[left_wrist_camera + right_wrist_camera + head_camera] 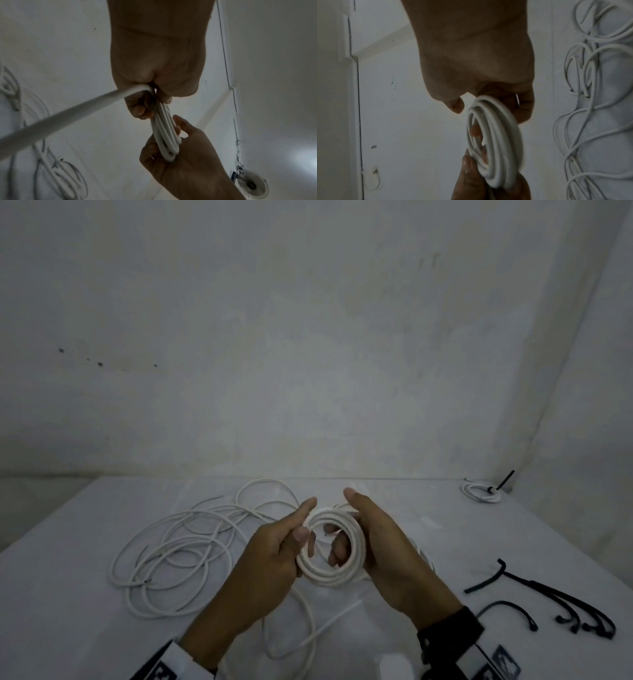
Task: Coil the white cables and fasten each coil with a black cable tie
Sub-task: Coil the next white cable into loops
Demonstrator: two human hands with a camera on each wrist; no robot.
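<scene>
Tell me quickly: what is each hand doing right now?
Left hand: fingers and thumb pinch one side of the white cable coil.
Right hand: fingers curl through the coil and grip its other side.

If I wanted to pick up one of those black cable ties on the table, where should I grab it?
Probably pinch a black cable tie on its arched middle, coming down from above. The ties lie curved on the table, right of the right hand, so the raised bend seems to leave room for fingertips. The ends look flatter, and several ties overlap there.
</scene>
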